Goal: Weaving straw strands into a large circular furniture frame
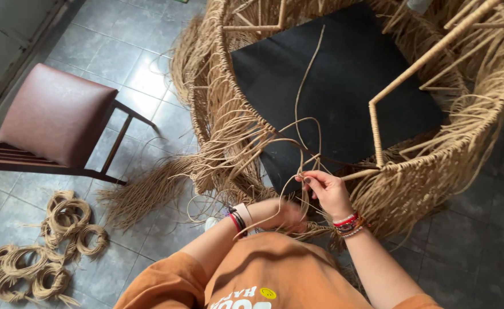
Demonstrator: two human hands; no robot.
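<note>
Strands of thin tan cane point(306, 137) are pinched in the right hand point(327, 191) at the near rim of the half-woven round tan wicker frame point(217, 86), loose ends hanging unwoven below, while the blurred left hand point(283, 216) cannot be judged.

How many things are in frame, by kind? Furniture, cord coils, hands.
Woven chair frame with black seat: 1
Wooden chair with brown padded seat: 1
Piles of coiled cord on the floor tiles: 1 (single coils overlap, cannot be counted)
Hands: 2, left hand, blurred, and right hand pinching loose strands
Total: 5
</note>
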